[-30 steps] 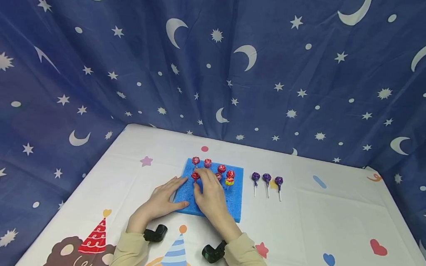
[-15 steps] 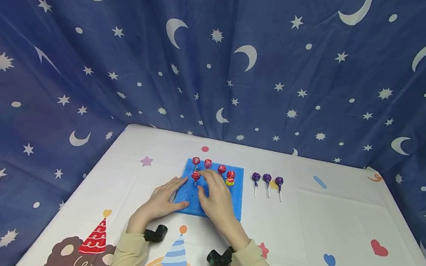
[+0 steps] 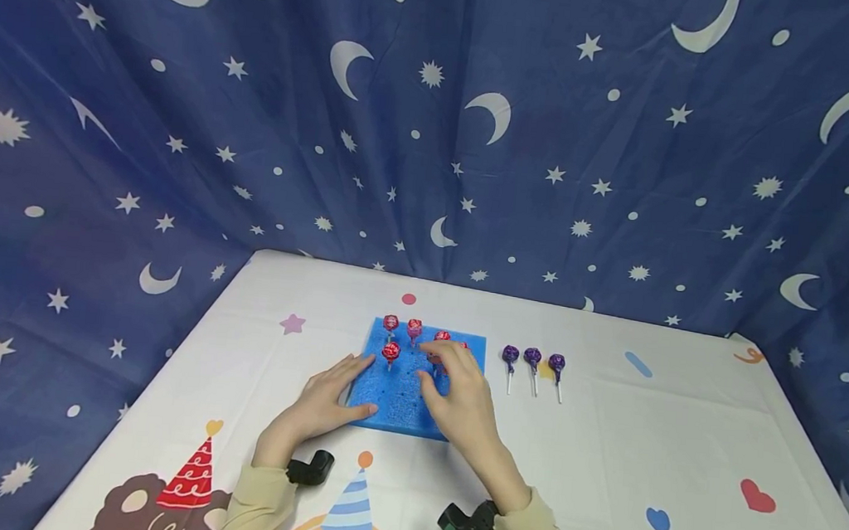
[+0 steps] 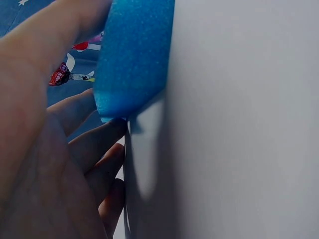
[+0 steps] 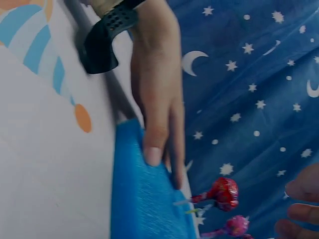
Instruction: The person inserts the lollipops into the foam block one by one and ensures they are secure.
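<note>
A blue foam block point(image 3: 391, 400) lies on the table with several red-wrapped lollipops point(image 3: 391, 351) standing upright in it. My left hand point(image 3: 324, 394) rests at its front left corner, fingers along the left side and thumb at the front edge; in the left wrist view the left hand point(image 4: 35, 149) touches the block's point(image 4: 134, 55) edge. My right hand point(image 3: 466, 397) hovers over the block's right part, fingers loosely bent, with nothing seen in its grasp. It hides some lollipops there. In the right wrist view, only fingertips of my right hand point(image 5: 301, 206) show, apart from the red lollipop point(image 5: 224, 194).
Three purple-wrapped lollipops point(image 3: 533, 357) lie in a row on the white patterned tablecloth point(image 3: 642, 448), right of the block. Behind the table hangs a dark blue curtain point(image 3: 520, 189) with moons and stars. Black cameras point(image 3: 467, 524) are strapped to both wrists.
My right hand has moved right, away from the front left red lollipop, which stands uncovered in the foam. It now covers the yellow-and-red lollipop at the right. My left hand has stayed put.
</note>
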Action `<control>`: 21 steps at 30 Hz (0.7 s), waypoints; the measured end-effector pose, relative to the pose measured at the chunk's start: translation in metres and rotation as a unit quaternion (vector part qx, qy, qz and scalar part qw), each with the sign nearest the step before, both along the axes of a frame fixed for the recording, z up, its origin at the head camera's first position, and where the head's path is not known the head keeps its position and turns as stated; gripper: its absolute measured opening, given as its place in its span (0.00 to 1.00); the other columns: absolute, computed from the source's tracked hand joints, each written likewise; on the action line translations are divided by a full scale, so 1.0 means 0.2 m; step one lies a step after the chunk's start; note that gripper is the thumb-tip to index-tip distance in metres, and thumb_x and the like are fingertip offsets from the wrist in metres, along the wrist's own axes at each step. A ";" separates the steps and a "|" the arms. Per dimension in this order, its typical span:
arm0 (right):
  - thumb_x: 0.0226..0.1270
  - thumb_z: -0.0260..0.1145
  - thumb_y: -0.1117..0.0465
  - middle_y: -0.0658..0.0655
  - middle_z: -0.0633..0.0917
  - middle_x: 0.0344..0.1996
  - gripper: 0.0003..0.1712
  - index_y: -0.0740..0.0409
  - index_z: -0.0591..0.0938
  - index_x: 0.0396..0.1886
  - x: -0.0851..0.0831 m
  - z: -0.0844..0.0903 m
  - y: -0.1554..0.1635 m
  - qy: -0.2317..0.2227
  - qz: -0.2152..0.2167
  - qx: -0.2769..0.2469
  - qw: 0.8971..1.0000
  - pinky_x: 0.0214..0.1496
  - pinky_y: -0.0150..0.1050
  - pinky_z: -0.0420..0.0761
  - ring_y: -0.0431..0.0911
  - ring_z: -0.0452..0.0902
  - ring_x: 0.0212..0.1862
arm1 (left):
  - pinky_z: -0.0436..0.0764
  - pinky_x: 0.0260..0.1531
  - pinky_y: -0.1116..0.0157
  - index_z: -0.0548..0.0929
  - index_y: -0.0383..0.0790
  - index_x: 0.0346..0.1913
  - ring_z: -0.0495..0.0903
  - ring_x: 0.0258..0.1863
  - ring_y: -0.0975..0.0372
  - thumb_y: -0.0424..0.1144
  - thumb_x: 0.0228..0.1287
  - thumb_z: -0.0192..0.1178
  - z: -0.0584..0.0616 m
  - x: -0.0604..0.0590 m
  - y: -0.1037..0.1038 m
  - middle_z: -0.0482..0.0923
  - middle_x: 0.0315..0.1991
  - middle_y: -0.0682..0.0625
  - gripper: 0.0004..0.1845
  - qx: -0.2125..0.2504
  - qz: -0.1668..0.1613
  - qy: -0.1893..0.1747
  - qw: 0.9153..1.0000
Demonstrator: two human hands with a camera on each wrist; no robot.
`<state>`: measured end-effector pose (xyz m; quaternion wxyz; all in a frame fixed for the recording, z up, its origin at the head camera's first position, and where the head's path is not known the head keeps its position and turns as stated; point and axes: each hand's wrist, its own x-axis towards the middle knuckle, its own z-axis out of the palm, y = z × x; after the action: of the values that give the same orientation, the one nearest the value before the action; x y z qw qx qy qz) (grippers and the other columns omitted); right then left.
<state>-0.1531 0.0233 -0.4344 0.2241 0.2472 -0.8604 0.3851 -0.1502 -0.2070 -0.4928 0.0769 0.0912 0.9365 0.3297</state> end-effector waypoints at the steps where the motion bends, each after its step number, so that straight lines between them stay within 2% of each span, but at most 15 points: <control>1: 0.57 0.70 0.66 0.53 0.83 0.46 0.19 0.54 0.81 0.50 0.00 0.01 0.01 0.002 0.001 -0.005 1.000 0.43 0.40 0.83 0.45 0.81 0.44 | 0.50 0.69 0.37 0.59 0.50 0.74 0.50 0.77 0.48 0.55 0.58 0.64 0.00 0.00 0.00 0.57 0.75 0.44 0.43 0.001 -0.001 -0.001 1.000; 7: 0.59 0.69 0.66 0.55 0.83 0.46 0.19 0.57 0.81 0.52 0.00 0.02 0.11 -0.008 -0.004 -0.023 1.000 0.41 0.43 0.84 0.49 0.81 0.44 | 0.51 0.70 0.37 0.59 0.49 0.74 0.50 0.77 0.48 0.55 0.58 0.65 -0.01 0.00 0.01 0.56 0.75 0.43 0.43 0.002 -0.007 0.002 1.000; 16: 0.59 0.69 0.67 0.55 0.84 0.44 0.18 0.56 0.82 0.50 -0.03 0.03 0.23 -0.029 -0.052 -0.040 0.997 0.39 0.40 0.82 0.46 0.80 0.42 | 0.50 0.69 0.36 0.58 0.50 0.75 0.50 0.77 0.47 0.57 0.58 0.64 -0.01 0.00 0.00 0.56 0.75 0.43 0.44 0.005 -0.005 0.001 1.000; 21: 0.58 0.70 0.67 0.56 0.84 0.43 0.17 0.57 0.82 0.48 -0.06 0.03 0.29 -0.032 -0.082 -0.047 0.995 0.38 0.43 0.82 0.47 0.80 0.41 | 0.50 0.69 0.36 0.57 0.50 0.75 0.49 0.77 0.47 0.58 0.59 0.62 -0.01 0.00 -0.01 0.55 0.76 0.44 0.44 -0.001 -0.011 0.003 1.000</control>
<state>-0.1658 0.0818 -0.4290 0.2382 0.1526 -0.8656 0.4132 -0.1501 -0.2096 -0.4944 0.0779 0.1025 0.9359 0.3278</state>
